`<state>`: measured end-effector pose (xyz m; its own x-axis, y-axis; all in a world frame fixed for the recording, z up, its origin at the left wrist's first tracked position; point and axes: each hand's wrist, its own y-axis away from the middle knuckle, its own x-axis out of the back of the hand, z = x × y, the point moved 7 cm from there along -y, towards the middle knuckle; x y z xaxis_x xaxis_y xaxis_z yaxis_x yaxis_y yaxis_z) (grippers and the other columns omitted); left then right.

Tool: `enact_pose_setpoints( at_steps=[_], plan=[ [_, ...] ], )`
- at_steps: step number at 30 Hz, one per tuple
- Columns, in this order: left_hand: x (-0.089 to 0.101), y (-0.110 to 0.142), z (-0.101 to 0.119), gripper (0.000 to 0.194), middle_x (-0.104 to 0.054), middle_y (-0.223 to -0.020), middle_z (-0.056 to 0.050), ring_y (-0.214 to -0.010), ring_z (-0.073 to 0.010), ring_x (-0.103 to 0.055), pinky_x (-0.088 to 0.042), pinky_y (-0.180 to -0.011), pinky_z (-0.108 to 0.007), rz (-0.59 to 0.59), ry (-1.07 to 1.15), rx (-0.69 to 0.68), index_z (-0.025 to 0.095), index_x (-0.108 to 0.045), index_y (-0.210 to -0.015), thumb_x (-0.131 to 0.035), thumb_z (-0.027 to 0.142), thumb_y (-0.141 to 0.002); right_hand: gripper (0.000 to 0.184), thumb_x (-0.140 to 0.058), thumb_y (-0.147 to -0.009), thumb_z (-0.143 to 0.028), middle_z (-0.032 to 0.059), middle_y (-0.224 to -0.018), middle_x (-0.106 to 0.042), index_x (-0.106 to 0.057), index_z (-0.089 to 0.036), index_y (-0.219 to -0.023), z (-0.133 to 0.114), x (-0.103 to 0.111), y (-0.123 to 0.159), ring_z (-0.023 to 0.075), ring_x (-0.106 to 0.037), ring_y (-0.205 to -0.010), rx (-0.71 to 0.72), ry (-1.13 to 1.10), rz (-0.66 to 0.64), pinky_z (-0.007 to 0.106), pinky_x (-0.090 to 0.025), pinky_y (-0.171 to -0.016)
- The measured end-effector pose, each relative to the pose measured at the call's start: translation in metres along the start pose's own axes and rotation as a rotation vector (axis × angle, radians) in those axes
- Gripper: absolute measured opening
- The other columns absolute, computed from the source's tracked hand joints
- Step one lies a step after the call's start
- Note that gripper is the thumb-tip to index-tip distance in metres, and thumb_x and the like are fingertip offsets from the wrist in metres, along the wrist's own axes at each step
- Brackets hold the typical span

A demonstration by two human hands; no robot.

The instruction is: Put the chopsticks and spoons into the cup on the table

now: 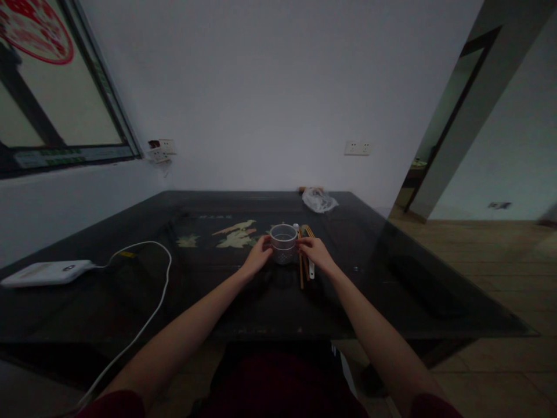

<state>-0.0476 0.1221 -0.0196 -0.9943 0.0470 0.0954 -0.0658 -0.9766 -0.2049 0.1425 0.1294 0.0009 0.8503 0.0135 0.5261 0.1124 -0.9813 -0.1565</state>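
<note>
A grey round container (284, 248) with an open top and a patterned lower wall stands upright in front of me on the dark table (209, 290). My left hand (260, 253) grips it from the left, thumb and fingers against its wall. From the right, my right hand (314, 251) pinches the opposite side near the rim. Wooden chopsticks (301, 270) lie beside the container, partly under my right hand. Among them is a spoon (311, 270) with a white handle, its upper part hidden by the hand.
A crumpled clear plastic bag (319, 200) lies at the table's back edge. On the left is a white flat device (50, 273) with a white cable (163, 290) running over the front edge. A dark flat object (429, 284) rests at the right.
</note>
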Motion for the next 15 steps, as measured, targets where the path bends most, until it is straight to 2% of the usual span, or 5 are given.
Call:
enact_pose_setpoints(
  at_steps=[8, 15],
  plan=[
    [0.002, -0.004, -0.001, 0.039, -0.058, -0.117, -0.012, -0.102, -0.0199, -0.058, -0.047, -0.089, -0.036, 0.011, 0.003, -0.033, 0.015, -0.052, -0.108, -0.053, 0.011, -0.069, 0.026, -0.052, -0.079, -0.016, 0.0047, -0.086, -0.073, -0.07, -0.016, -0.098, -0.003, 0.002, 0.002, 0.0159, -0.069, -0.078, -0.013, 0.038, 0.004, 0.026, -0.053, -0.076],
    [0.013, -0.006, 0.011, 0.038, -0.06, -0.109, -0.008, -0.098, -0.0175, -0.059, -0.048, -0.086, -0.034, 0.106, 0.005, -0.109, 0.016, -0.053, -0.105, -0.048, 0.007, -0.069, 0.027, -0.049, -0.08, -0.014, 0.0045, -0.088, -0.073, -0.069, -0.016, -0.098, -0.007, 0.003, 0.005, 0.014, -0.069, -0.076, -0.009, 0.023, -0.007, 0.023, -0.052, -0.073]
  ],
)
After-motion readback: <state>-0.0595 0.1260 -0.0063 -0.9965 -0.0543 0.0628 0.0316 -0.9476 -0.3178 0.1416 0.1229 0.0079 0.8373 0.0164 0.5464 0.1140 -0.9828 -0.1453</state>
